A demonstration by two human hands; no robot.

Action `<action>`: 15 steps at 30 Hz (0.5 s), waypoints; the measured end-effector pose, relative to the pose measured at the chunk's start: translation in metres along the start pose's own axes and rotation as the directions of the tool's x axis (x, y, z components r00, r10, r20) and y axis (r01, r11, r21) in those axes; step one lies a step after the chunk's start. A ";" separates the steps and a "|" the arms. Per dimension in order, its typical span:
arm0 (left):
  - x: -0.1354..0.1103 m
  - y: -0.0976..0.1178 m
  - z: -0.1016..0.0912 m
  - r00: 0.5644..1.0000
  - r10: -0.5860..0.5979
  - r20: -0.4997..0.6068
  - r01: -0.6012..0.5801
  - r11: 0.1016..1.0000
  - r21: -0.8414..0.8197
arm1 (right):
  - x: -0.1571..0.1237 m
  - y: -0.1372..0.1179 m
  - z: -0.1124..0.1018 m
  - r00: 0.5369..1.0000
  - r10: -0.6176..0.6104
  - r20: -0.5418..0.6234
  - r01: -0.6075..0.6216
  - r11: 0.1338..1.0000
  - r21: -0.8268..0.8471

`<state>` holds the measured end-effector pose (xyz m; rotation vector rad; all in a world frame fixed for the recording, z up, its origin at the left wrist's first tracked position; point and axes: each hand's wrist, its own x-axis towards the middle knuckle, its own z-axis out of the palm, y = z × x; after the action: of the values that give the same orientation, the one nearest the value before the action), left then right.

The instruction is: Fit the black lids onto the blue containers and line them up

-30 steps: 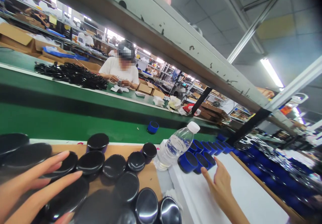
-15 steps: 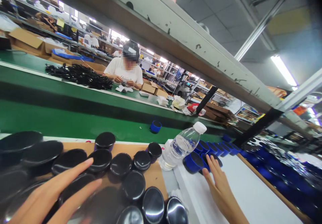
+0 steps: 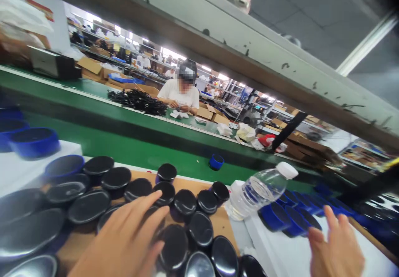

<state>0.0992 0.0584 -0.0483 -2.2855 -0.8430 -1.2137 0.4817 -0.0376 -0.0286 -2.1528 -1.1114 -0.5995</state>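
Over many black caps, two empty hands, left and right, hover with fingers spread.

The left hand has slid forward over the black lids; the right hand has drawn back from the blue cups.

The hall is brightly lit from overhead strip lights, one fluorescent tube streaking pale across the ceiling at upper right, and the far windows are blown out to white. Glare sits in soft patches on the glossy black lids and on the clear water bottle, with only faint shadows under them. The wide lens bends the shelf beam and tilts the scene, the left hand and right hand are smeared with motion blur, and the corners fall dark and soft.
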 end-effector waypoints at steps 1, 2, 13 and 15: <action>0.001 0.000 -0.001 0.999 0.015 0.030 -0.016 0.999 0.039 | -0.004 -0.028 -0.007 0.992 -0.125 0.034 0.120 0.987 0.104; 0.001 0.000 -0.002 0.996 0.013 0.085 -0.018 0.998 0.059 | -0.008 -0.060 -0.011 0.951 -0.299 0.081 0.269 0.926 0.266; 0.002 0.001 -0.010 0.993 -0.099 0.066 0.105 0.990 -0.094 | -0.018 -0.301 0.103 0.565 -0.383 0.731 0.236 0.924 0.302; 0.004 0.003 -0.015 0.975 -0.219 0.032 0.221 0.965 -0.141 | -0.009 -0.297 0.101 0.588 -0.417 0.693 0.177 0.903 0.392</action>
<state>0.0941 0.0487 -0.0372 -2.3659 -1.0716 -1.3939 0.2393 0.1611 -0.0077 -1.9768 -1.9100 0.4262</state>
